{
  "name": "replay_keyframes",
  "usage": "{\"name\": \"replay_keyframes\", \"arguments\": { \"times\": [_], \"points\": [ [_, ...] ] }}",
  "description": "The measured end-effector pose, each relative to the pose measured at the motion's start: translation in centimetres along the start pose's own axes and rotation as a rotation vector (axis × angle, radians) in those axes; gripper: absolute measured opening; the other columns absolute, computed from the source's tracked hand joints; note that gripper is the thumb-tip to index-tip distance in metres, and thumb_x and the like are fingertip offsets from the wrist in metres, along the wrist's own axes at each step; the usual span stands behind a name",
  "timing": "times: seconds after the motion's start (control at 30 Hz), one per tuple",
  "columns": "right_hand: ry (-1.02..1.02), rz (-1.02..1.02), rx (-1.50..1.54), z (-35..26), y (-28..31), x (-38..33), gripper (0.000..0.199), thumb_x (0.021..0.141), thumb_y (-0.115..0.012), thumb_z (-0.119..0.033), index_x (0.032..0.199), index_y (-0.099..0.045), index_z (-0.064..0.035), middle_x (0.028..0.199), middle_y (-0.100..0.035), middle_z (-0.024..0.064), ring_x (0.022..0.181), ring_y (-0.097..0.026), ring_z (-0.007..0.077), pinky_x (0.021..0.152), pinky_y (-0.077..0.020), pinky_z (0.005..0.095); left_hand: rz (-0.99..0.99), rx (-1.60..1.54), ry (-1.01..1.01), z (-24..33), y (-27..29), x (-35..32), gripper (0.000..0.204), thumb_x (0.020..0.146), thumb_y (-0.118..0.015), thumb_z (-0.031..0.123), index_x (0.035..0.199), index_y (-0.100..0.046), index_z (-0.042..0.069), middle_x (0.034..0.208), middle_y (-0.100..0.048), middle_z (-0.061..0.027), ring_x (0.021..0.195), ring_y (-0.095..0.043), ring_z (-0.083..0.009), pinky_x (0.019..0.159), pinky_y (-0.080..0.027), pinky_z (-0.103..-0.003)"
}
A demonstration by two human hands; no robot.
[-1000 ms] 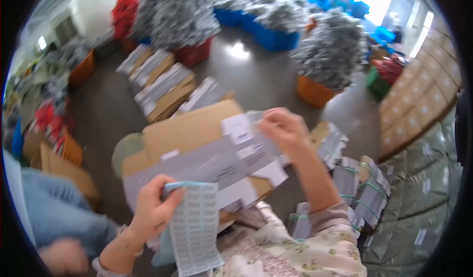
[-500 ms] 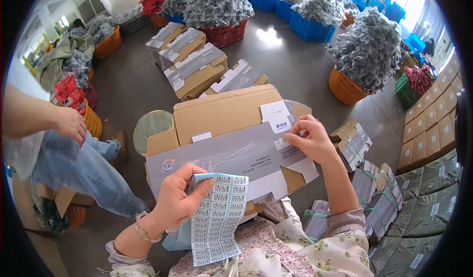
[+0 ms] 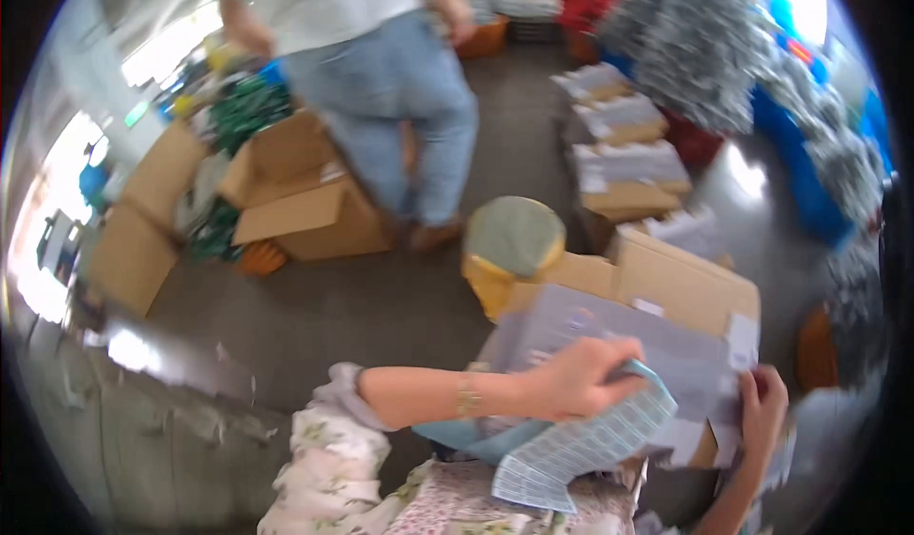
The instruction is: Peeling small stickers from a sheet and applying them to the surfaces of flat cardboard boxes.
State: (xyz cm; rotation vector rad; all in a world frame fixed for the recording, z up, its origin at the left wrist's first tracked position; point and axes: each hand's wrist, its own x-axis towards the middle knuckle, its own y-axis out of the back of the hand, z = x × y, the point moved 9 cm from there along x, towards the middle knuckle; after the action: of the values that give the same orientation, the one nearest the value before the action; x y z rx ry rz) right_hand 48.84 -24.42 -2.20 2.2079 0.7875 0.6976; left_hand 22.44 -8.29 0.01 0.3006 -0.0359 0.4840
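Note:
My left hand [image 3: 583, 380] is closed around a bent sheet of small pale-blue printed labels [image 3: 595, 440], which hangs down over my lap. Under and beyond it lies a flattened cardboard box [image 3: 685, 356] with a grey printed face and brown inner flaps. At the box's right edge, the fingers of my right hand [image 3: 764, 406] are curled in against the cardboard; they look closed on it, though motion blurs them.
A round stool [image 3: 514, 235] with a yellow side stands just past the box. Stacked flat boxes [image 3: 628, 168] lie farther off. A person in jeans [image 3: 381, 88] stands by an open carton [image 3: 314, 216]. Baskets heaped with grey pieces [image 3: 700, 49] are at the far right.
My view has swung left, so the scene has shifted right. The person now stands farther off, beside the open carton. My right hand has gone from the printed face to the box's edge.

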Motion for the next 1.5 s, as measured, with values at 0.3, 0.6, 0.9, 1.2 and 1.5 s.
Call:
{"name": "replay_keyframes", "arguments": {
  "times": [0.3, 0.6, 0.9, 1.2, 1.5],
  "points": [
    [0.042, -0.136, -0.27, -2.2, 0.6, 0.3, 0.036, 0.094, -0.061, -0.021, 0.119, -0.056, 0.0046, 0.099, -0.061, 0.0092, 0.083, -0.055, 0.0184, 0.073, -0.0471, 0.0312, -0.004, -0.094, 0.031, 1.0, 0.9, -0.9, 0.018, 0.084, -0.066, 0.013, 0.085, -0.053, 0.0, 0.065, -0.058, -0.0123, 0.062, -0.059, -0.0219, 0.057, -0.043, -0.036],
    [-0.079, -0.088, 0.644, -1.9, 0.8, -2.1, 0.046, 0.094, -0.059, -0.03, 0.124, -0.053, 0.004, 0.103, -0.063, 0.0121, 0.091, -0.058, 0.0219, 0.084, -0.0467, 0.0357, -0.005, -0.324, -0.155, 2.0, 1.3, 0.1, 0.018, 0.088, -0.064, 0.015, 0.087, -0.053, 0.001, 0.071, -0.057, -0.0043, 0.067, -0.05, -0.0078, 0.058, -0.04, -0.027],
    [-0.228, 0.011, 0.881, 2.7, 0.7, -1.8, 0.044, 0.094, -0.058, -0.029, 0.124, -0.053, 0.0037, 0.102, -0.062, 0.0109, 0.089, -0.058, 0.0213, 0.083, -0.047, 0.0365, -0.063, -0.451, -0.174, 4.3, 2.0, 0.4, 0.017, 0.089, -0.063, 0.015, 0.09, -0.053, 0.001, 0.075, -0.056, -0.0003, 0.071, -0.049, -0.0072, 0.063, -0.041, -0.027],
    [-0.351, 0.005, 1.079, 8.3, 0.5, 0.1, 0.042, 0.094, -0.058, -0.027, 0.123, -0.053, 0.0035, 0.101, -0.062, 0.0098, 0.089, -0.057, 0.0208, 0.081, -0.0473, 0.0368, 0.083, -0.526, -0.078, 0.8, 1.4, 2.4, 0.013, 0.086, -0.061, 0.008, 0.09, -0.052, -0.001, 0.077, -0.057, -0.0049, 0.072, -0.049, -0.0092, 0.065, -0.042, -0.031],
    [0.091, -0.174, 0.963, -6.9, 1.9, -0.8, 0.037, 0.093, -0.058, -0.019, 0.123, -0.055, 0.0025, 0.103, -0.063, 0.0093, 0.089, -0.058, 0.0187, 0.076, -0.0478, 0.0337, 0.176, -0.183, -0.262, 5.2, -1.5, 5.3, 0.015, 0.087, -0.06, 0.008, 0.091, -0.049, -0.002, 0.08, -0.056, -0.017, 0.074, -0.054, -0.0212, 0.068, -0.042, -0.036]
  ]
}}
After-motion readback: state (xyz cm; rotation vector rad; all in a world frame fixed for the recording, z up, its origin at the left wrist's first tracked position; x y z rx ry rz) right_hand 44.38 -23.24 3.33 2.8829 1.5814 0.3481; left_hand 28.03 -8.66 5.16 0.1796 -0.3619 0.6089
